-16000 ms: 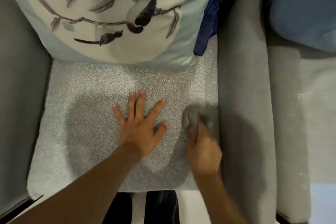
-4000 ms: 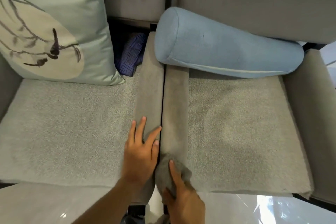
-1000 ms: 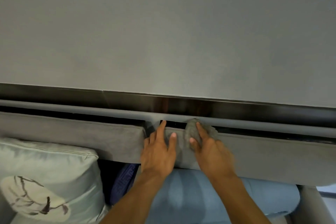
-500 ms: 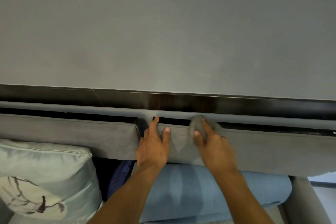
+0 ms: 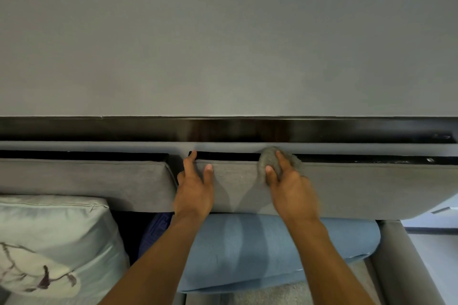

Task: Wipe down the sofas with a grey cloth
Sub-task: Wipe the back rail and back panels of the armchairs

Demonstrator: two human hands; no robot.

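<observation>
My right hand holds a bunched grey cloth against the top edge of the right sofa's grey back cushion, with thumb and fingers curled round the cloth. My left hand rests on the left end of that same cushion, fingers hooked over its top corner beside the gap to the left sofa's back cushion. Both forearms reach in from the bottom of the view.
A dark wooden rail runs behind the sofa backs under a plain grey wall. A blue bolster lies below my arms. A pale bird-print pillow sits at lower left, dark blue fabric beside it.
My right hand has slid the cloth a little to the right along the cushion's top edge. My left hand has stayed at the cushion's left corner.
</observation>
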